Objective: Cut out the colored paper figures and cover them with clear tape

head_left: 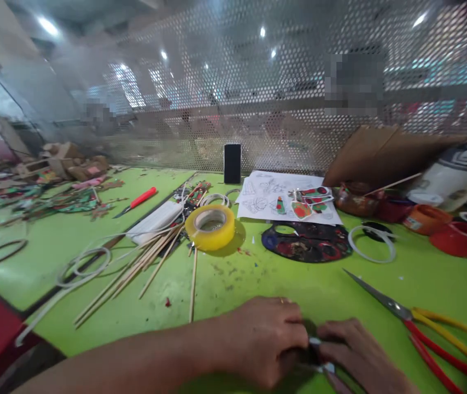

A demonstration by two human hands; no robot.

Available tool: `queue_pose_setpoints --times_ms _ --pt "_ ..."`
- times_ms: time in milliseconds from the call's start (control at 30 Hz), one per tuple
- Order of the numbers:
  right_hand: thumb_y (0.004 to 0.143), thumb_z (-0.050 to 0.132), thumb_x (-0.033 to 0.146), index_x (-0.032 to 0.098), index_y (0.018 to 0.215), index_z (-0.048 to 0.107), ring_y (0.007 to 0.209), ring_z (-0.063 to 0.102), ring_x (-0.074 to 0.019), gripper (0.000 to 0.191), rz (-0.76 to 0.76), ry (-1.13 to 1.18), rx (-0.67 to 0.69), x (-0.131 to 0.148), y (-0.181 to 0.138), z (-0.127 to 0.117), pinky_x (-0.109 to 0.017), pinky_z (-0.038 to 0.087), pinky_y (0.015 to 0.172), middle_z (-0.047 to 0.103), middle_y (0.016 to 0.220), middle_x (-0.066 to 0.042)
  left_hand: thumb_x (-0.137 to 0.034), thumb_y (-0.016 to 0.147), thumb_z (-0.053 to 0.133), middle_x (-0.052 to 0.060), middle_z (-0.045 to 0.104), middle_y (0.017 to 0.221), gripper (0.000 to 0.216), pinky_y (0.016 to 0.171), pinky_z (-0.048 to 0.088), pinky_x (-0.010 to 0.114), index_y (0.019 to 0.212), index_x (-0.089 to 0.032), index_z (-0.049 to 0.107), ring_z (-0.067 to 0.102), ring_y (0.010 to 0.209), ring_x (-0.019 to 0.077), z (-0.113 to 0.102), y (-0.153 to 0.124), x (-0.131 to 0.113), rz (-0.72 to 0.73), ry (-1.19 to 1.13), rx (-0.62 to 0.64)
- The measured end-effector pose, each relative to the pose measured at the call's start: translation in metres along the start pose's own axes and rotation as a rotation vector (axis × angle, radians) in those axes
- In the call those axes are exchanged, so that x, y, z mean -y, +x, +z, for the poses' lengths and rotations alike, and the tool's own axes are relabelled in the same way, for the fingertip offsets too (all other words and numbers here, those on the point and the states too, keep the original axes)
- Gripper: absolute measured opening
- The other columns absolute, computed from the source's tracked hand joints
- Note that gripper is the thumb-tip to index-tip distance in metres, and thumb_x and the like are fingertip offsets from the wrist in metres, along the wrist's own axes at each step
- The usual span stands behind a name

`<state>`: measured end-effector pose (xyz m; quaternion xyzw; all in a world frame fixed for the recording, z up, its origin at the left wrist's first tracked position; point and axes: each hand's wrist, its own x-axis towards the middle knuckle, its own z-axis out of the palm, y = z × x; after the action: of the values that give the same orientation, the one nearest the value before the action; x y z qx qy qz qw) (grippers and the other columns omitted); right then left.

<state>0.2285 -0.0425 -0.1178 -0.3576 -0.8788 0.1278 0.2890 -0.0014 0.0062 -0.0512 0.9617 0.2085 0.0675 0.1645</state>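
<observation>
Head view | small pale piece (327, 367): between your hands, low over the green table (225, 279) | your right hand (358, 353): fingers pinching it | your left hand (264, 339): fingers curled beside it, grip hidden, can't tell | steady it; avoid nudging the thin stick (193, 284)

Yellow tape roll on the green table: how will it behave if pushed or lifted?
Probably slides rather than rolls: the tape roll lies flat, hole facing up. Likely heavy for its size, given the thick winding. Pushed toward the sticks beside it, it may nudge them, since they look thin and loose.
</observation>
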Motion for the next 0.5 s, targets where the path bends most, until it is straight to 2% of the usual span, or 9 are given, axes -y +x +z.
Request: queue_pose_setpoints --times_ms 133,233,367,500 --pt "0.085 0.052 0.008 0.022 0.097 0.059 0.094 0.060 -0.0229 0.019 0.114 0.083 -0.049 0.026 0.010 -0.011 -0.036 0.055 0.081 0.061 0.099 -0.009 -0.023 0.083 0.055 0.002 0.060 0.084 0.002 0.066 0.044 0.027 0.082 -0.021 0.056 0.057 0.076 0.0164 -0.003 0.000 0.000 0.003 0.018 0.002" --pt "0.088 0.050 0.008 0.021 0.096 0.059 0.094 0.057 -0.0231 0.017 0.174 0.111 -0.049 0.037 0.014 -0.013 -0.039 0.052 0.083 0.060 0.098 -0.008 -0.019 0.084 0.053 0.003 0.060 0.083 0.006 0.067 0.044 0.026 0.079 -0.020 0.056 0.058 0.076 0.0163 -0.004 0.002 0.000 0.019 -0.014 -0.004" --pt "0.089 0.052 0.011 0.018 0.101 0.062 0.096 0.057 -0.0224 0.017 0.146 0.011 -0.082 0.043 0.019 -0.017 -0.038 0.049 0.088 0.063 0.099 -0.007 -0.018 0.086 0.050 0.002 0.059 0.082 0.009 0.068 0.043 0.024 0.080 -0.019 0.057 0.056 0.076 0.0150 -0.001 0.004 0.006 0.007 -0.102 -0.033" --pt "0.089 0.055 0.014 0.017 0.099 0.066 0.097 0.060 -0.0209 0.015 0.123 -0.107 -0.079 0.056 0.021 -0.027 -0.034 0.046 0.094 0.066 0.099 -0.007 -0.024 0.087 0.051 0.001 0.061 0.083 0.011 0.069 0.043 0.024 0.083 -0.019 0.060 0.056 0.076 0.0144 0.000 0.008 0.015 -0.029 -0.154 -0.003"
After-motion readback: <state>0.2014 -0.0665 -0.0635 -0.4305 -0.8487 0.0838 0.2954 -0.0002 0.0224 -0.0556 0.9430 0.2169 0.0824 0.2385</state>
